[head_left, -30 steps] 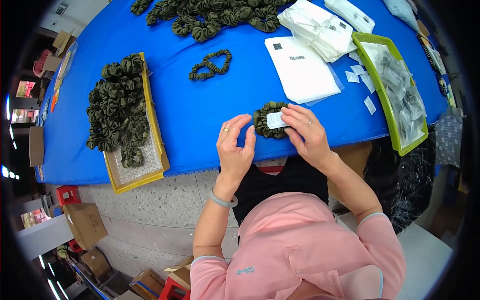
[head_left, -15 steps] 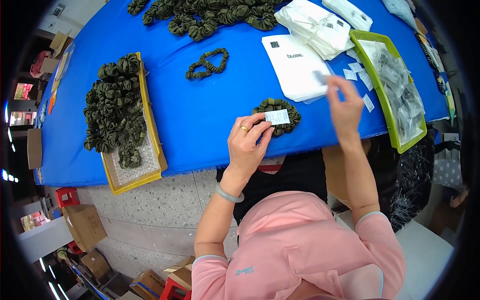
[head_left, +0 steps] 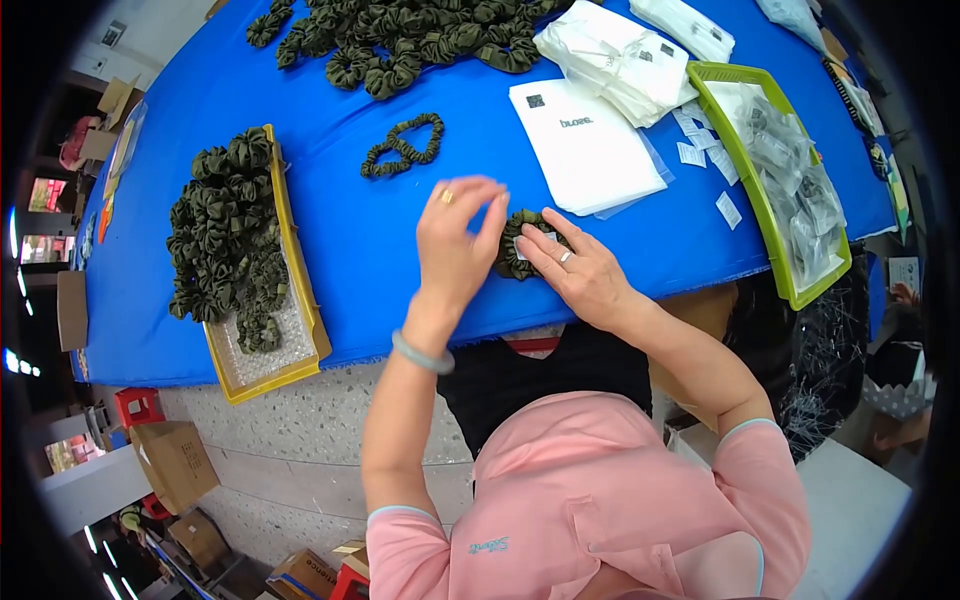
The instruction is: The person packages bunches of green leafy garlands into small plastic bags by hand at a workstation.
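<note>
My right hand (head_left: 580, 262) lies over a dark green scrunchie (head_left: 512, 262) near the table's front edge, its fingers on the scrunchie and on a small white label (head_left: 521, 246) mostly hidden beneath them. My left hand (head_left: 458, 235) is raised just left of that scrunchie, thumb and fingertips curved toward each other and blurred; whether it holds something small cannot be made out. Two thinner scrunchies (head_left: 403, 146) lie farther back on the blue cloth (head_left: 400, 235). Behind my right hand is a stack of white printed bags (head_left: 590, 150).
A yellow tray (head_left: 300, 270) piled with green scrunchies (head_left: 220, 220) stands at left. More scrunchies (head_left: 430, 40) are heaped at the back. At right are loose white labels (head_left: 728, 210) and a green tray (head_left: 740, 150) of clear packets (head_left: 795, 190).
My right hand has come from the white bags down onto the scrunchie. My left hand has let go of the label and moved left and up, off the scrunchie.
</note>
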`<action>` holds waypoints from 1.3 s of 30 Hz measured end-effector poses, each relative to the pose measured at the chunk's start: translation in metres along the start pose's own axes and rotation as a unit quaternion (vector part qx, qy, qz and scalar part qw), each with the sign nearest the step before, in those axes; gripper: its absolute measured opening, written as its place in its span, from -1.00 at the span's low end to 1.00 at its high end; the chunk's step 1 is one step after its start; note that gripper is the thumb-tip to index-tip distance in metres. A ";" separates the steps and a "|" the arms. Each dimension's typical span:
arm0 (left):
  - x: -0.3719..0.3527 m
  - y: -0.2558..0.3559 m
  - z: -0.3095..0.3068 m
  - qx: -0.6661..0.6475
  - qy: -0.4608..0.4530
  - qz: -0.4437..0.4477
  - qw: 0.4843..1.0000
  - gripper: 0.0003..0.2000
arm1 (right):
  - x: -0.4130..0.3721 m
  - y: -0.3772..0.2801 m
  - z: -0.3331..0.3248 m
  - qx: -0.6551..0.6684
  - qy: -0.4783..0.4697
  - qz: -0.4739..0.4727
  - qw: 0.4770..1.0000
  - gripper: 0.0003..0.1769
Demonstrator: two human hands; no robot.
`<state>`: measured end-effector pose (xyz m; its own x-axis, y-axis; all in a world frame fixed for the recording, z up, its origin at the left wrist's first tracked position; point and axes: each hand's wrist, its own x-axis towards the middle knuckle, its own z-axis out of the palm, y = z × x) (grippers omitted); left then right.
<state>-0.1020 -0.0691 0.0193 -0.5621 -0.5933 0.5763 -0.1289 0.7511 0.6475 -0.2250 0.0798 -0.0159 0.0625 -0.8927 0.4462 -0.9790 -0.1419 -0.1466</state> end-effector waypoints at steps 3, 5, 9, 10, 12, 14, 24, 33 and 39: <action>0.044 -0.008 0.026 0.002 -0.064 0.010 0.998 -0.92 | -0.003 0.008 -0.010 0.018 0.008 0.007 1.000 -0.51; 0.062 -0.012 0.049 0.075 -0.179 0.068 0.979 -0.90 | -0.006 0.014 -0.022 0.038 0.015 0.012 0.999 -0.57; 0.072 -0.007 0.088 0.171 -0.288 0.148 0.931 -0.89 | -0.038 0.024 -0.053 0.033 0.013 0.070 0.997 -0.53; 0.071 -0.007 0.093 0.193 -0.300 0.160 0.920 -0.90 | -0.045 0.028 -0.059 0.032 0.020 0.095 0.995 -0.50; 0.070 -0.005 0.101 0.228 -0.302 0.171 0.910 -0.91 | -0.056 0.034 -0.068 0.032 0.032 0.132 0.990 -0.45; 0.068 -0.001 0.105 0.256 -0.280 0.168 0.910 -0.92 | -0.063 0.039 -0.072 0.052 0.065 0.191 0.978 -0.45; 0.053 0.047 0.065 0.154 -0.175 0.054 0.971 -0.95 | -0.041 0.047 -0.085 0.467 0.264 0.462 0.706 -0.56; -0.006 0.060 0.027 0.107 -0.252 -0.158 0.949 -0.98 | -0.051 0.001 -0.063 0.336 0.183 0.341 0.859 -0.55; -0.016 0.056 0.019 0.089 -0.212 -0.165 0.959 -0.97 | -0.053 -0.014 -0.041 0.083 0.068 0.107 0.988 -0.59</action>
<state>-0.1155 -0.0121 0.0370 -0.7437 -0.6643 0.0749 -0.4730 0.6021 0.6432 -0.2225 0.1466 -0.0017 -0.1801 -0.8458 0.5022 -0.9207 -0.0347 -0.3888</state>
